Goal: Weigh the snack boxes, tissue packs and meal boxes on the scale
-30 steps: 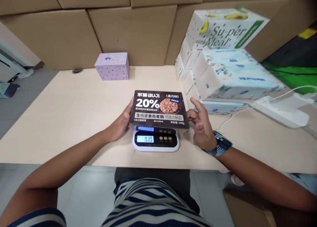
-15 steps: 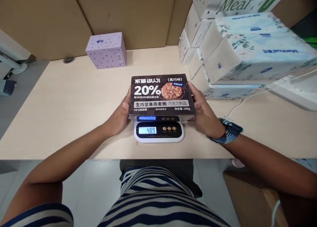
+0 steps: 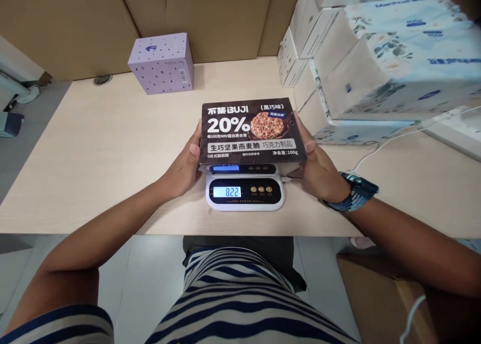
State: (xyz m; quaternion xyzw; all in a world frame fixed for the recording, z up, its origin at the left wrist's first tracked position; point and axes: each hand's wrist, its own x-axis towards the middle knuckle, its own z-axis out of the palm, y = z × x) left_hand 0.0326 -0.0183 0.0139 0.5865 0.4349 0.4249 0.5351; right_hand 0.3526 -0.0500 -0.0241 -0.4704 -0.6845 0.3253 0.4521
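A dark snack box (image 3: pixel 251 132) marked "BUJI" and "20%" lies flat over the back part of a white digital kitchen scale (image 3: pixel 245 207). Its printed top faces up, and the scale's platform is hidden under it. The scale's lit display reads about 8.22. My left hand (image 3: pixel 184 164) grips the box's left side, thumb along the near corner, other fingers mostly hidden. On the opposite side my right hand (image 3: pixel 319 166), with a watch (image 3: pixel 353 191) at the wrist, closes on the box's right end. Whether the box rests fully on the scale I cannot tell.
At the back left stands a lilac dotted box (image 3: pixel 161 66). Packs of tissues (image 3: pixel 394 73) and white boxes (image 3: pixel 300 38) are stacked at the right. A white cable (image 3: pixel 370 149) runs over the table (image 3: pixel 112 148). A cardboard box (image 3: pixel 370 294) is on the floor.
The display has gone from about 4.89 to 8.22. Both hands still hold the box over the scale. The whole view has shifted slightly.
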